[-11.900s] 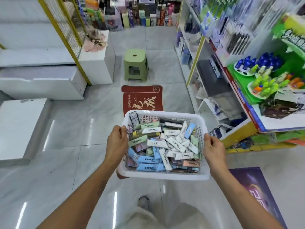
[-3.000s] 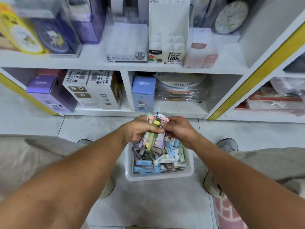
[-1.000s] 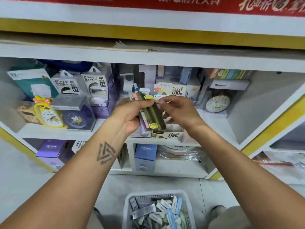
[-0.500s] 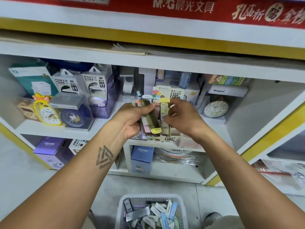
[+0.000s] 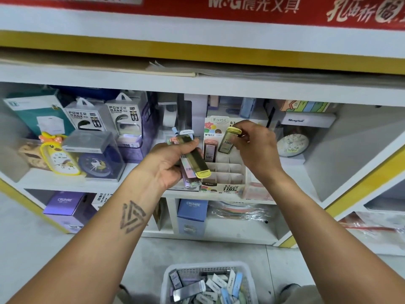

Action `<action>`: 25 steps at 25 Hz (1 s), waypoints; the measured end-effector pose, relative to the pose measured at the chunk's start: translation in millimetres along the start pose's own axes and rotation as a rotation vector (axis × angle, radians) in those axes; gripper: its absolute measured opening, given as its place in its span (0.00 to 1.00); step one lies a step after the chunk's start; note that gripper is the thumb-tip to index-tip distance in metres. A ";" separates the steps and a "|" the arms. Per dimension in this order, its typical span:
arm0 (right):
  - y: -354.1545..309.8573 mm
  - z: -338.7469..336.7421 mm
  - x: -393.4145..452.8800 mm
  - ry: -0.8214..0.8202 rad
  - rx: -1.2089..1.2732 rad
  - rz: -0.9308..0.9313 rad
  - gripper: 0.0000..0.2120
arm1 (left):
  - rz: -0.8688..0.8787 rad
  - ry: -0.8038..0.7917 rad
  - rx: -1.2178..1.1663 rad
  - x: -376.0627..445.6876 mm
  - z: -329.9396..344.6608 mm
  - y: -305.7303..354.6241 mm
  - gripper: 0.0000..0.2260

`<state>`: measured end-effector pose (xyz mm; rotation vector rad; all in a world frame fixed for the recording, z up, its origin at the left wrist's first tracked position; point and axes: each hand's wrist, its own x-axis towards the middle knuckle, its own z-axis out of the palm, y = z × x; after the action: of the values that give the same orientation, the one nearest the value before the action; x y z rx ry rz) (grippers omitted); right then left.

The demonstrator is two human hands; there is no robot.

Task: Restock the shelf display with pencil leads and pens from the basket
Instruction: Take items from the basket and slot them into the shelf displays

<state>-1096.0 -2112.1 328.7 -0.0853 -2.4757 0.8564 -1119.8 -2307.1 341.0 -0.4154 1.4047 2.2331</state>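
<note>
In front of the shelf: two bare arms reach up and forward, side by side, toward a white shelf [image 5: 65, 178].
Left hand: the left hand [image 5: 168, 163] is raised with its back to the camera and its fingers curled round a bunch of lead cases [image 5: 192, 159].
Bunch: the cases stick out above and below the fist. The front one is dark green with a yellow end, tilted down to the right.
Right hand: the right hand [image 5: 256, 148] is a bit higher and farther right. Its thumb and fingers pinch one lead case [image 5: 228, 141] near the yellow cap, wrist bent.
One case: it hangs tilted just above the back row of the display box [image 5: 225, 172].
Display box: a white card box with little square slots sits on the shelf, between the two hands. A pink case [image 5: 209, 150] stands in a back slot on the left.
Basket: a white basket [image 5: 208, 281] is on the floor, near, at the bottom. It is full of more small cases.
Left on the shelf: a yellow duck clock [image 5: 59, 156] and power bank boxes [image 5: 103, 119].
</note>
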 end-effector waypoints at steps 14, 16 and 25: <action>5.3 18.5 -4.8 -0.093 -0.054 -0.089 0.12 | -0.027 -0.044 0.070 8.4 4.1 -8.3 0.07; 0.2 15.8 -5.4 -0.053 -0.104 -0.098 0.12 | -0.028 -0.047 0.070 8.9 7.0 -9.3 0.06; -28.1 -2.1 -20.4 -0.571 0.635 0.415 0.16 | -0.012 -0.062 0.065 6.3 18.6 -11.6 0.13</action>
<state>-1074.3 -2137.9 337.5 -0.1482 -2.5757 2.0467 -1119.1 -2284.6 337.1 -0.3290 1.4337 2.1653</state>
